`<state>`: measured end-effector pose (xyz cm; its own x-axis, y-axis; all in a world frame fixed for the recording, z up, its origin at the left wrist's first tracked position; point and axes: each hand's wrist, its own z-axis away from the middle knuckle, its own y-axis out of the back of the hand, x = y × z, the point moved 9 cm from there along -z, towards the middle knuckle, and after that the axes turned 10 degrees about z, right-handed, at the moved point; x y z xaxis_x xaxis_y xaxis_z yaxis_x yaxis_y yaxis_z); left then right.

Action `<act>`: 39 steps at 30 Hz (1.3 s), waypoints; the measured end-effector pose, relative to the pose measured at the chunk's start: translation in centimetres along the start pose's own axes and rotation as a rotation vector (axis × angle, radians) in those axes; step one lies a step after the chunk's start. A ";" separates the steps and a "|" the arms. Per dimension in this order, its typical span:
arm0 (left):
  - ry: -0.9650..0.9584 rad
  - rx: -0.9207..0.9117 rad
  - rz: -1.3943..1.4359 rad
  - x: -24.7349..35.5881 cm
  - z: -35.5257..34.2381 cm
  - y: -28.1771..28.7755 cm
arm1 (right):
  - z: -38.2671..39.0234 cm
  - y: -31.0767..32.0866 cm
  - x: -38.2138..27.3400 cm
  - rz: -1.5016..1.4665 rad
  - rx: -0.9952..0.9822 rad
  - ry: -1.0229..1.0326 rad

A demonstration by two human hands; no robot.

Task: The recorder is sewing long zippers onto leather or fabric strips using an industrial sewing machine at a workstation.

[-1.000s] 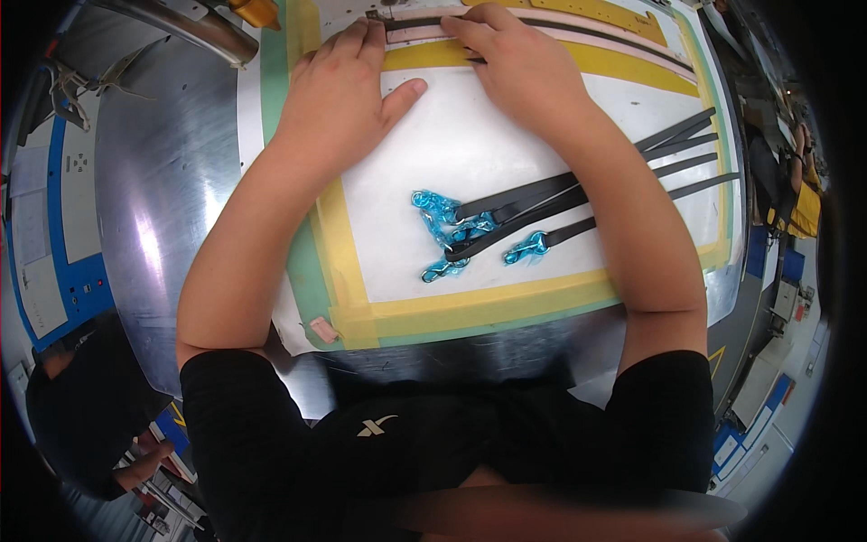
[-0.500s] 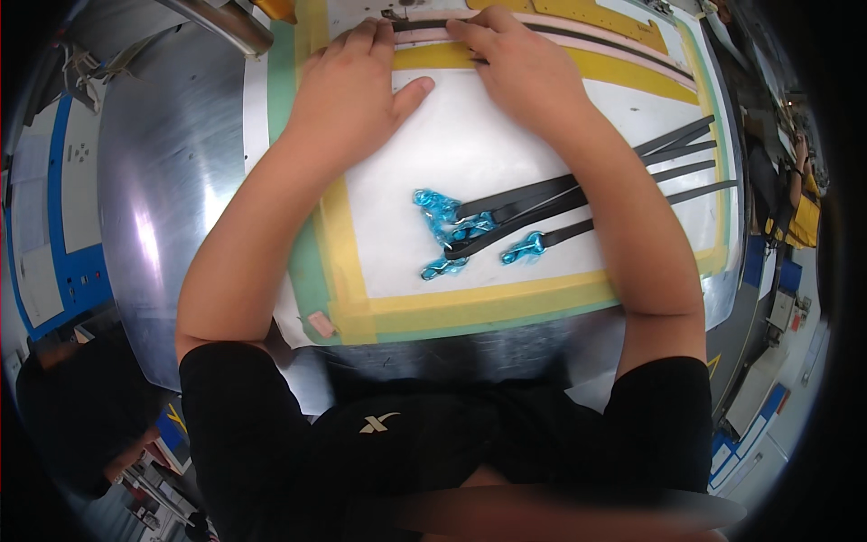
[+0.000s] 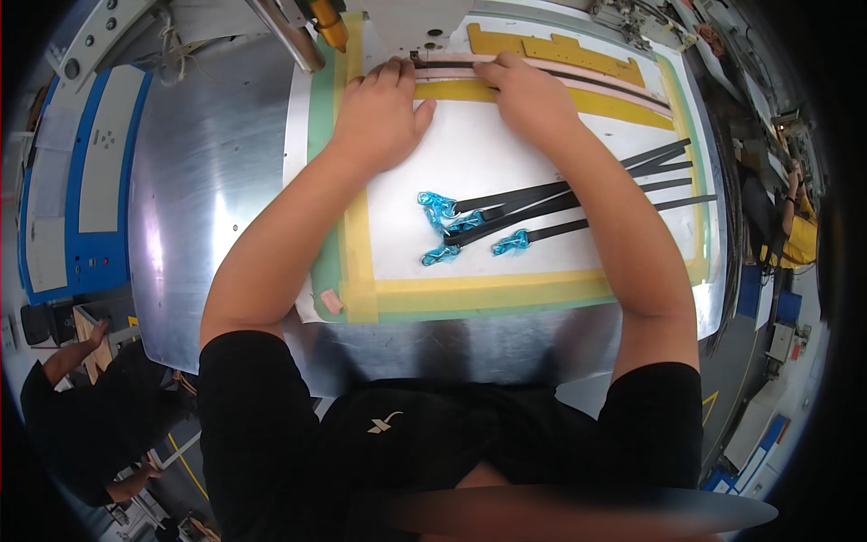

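Where the black strap (image 3: 449, 65) lies between 2 pink strips (image 3: 442, 76), the left hand (image 3: 379, 113) rests at its left end, fingers flat and close together, thumb spread away; the right hand (image 3: 537, 101) bends its fingers onto the strap farther right, and whether they pinch or merely press cannot be told. Handling of this strap appears unfinished, while 4 loose straps (image 3: 506, 196) lie bodyward of the fingers, whether done or waiting being unclear. Blue film (image 3: 511, 242) encloses the straps' clips (image 3: 442, 255), the only container-like covering near the fingers.
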<state>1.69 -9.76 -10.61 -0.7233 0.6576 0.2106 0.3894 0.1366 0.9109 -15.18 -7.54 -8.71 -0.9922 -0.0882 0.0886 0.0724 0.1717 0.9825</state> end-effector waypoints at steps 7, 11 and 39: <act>0.023 -0.020 -0.008 0.3 0.1 0.0 | 0.4 -0.2 0.1 -0.019 0.032 -0.034; 0.054 -0.043 -0.028 0.1 0.1 -0.2 | 0.5 0.3 -0.3 0.000 0.028 -0.017; 0.131 -0.125 -0.029 3.6 -2.1 -0.5 | 1.0 0.7 3.1 -0.049 0.020 -0.047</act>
<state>-2.36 -9.01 -9.54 -0.8043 0.5517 0.2209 0.2994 0.0551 0.9525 -18.34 -6.68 -7.86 -0.9982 -0.0513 0.0323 0.0221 0.1881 0.9819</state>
